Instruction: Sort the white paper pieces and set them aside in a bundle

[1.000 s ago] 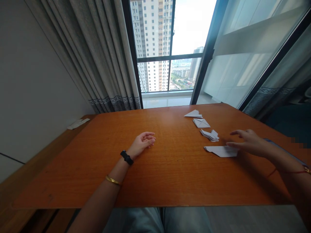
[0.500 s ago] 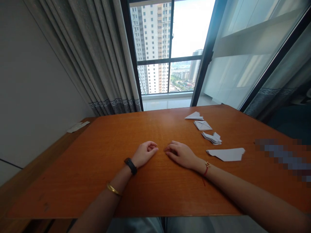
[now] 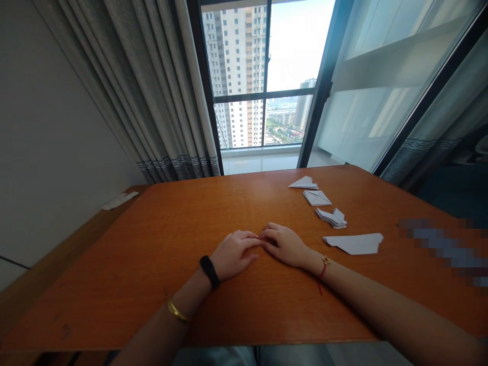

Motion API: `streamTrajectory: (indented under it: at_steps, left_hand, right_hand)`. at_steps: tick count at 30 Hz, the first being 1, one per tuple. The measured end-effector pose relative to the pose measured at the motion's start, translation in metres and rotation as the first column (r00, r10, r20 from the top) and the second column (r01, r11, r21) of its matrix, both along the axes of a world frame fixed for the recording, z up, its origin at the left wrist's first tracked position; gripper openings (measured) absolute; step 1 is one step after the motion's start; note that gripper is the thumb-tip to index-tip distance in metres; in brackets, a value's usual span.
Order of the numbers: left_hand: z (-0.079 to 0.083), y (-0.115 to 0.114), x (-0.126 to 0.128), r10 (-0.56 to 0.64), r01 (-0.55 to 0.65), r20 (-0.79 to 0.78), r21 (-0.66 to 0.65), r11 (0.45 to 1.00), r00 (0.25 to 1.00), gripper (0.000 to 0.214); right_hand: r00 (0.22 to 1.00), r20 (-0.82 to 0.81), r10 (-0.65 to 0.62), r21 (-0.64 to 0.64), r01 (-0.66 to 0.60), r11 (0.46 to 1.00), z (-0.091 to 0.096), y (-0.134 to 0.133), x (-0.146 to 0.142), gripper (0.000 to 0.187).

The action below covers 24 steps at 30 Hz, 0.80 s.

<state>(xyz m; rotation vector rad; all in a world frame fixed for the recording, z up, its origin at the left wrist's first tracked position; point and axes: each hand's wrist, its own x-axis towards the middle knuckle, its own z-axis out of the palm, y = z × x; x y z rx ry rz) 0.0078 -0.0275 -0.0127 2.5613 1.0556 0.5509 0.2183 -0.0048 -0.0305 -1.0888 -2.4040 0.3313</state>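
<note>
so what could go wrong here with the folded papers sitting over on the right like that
1. The nearest folded paper lies just beside the right forearm; a sweep of that arm could well knock it across the table.
2. The small folded stack looks loose and might slide apart if bumped.
3. Both hands, left hand and right hand, rest empty, away from the papers.

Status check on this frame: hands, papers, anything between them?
Left hand and right hand empty, flat on table, fingertips meeting. Nearest folded paper lies untouched right of right hand. Nothing between.
</note>
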Motion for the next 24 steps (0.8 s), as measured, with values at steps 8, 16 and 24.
streamTrajectory:
  at_steps: [8,16,24]
  left_hand:
    - [0.001,0.000,0.001,-0.001,0.001,-0.029,0.004,1.000,1.000,0.034]
    - [0.001,0.001,0.000,0.024,-0.024,-0.003,-0.015,1.000,1.000,0.031]
    - [0.000,0.005,-0.002,0.095,-0.093,0.064,-0.037,0.995,0.993,0.027]
  right_hand:
    - [1.000,0.000,0.006,-0.009,-0.006,1.000,0.001,0.000,0.001,0.017]
    - [0.996,0.005,0.091,-0.098,-0.090,0.991,0.019,0.001,0.006,0.021]
    - [0.927,0.094,-0.363,-0.003,0.365,0.931,0.032,0.018,0.146,0.069]
